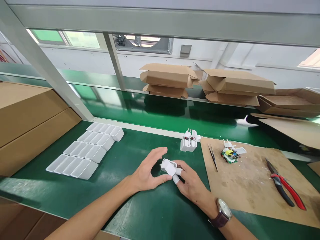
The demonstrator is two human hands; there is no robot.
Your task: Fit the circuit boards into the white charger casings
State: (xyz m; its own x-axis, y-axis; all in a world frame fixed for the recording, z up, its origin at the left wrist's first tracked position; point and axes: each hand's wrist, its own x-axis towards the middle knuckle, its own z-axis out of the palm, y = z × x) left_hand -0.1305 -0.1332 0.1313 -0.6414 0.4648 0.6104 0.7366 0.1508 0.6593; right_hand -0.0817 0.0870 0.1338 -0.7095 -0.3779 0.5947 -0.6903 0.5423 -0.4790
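Observation:
My right hand [191,181] grips a white plug charger housing [169,167] low over the green bench, in front of me. White coverings wrap the tips of some of its fingers. My left hand [150,171] is spread, its thumb reaching to the near side of the housing; whether the thumb touches it I cannot tell. Just beyond, two white charger housings [188,144] stand side by side, with plug pins and parts sticking out on top. To the left, several open white plastic cases [85,151] lie in rows.
On a brown cardboard sheet [242,190] at right lie tweezers [213,158], a circuit board assembly [230,154] and red-and-black pliers [285,186]. A large carton [32,116] stands at left. Cardboard boxes [167,76] sit behind the green belt [150,110], beneath a metal frame.

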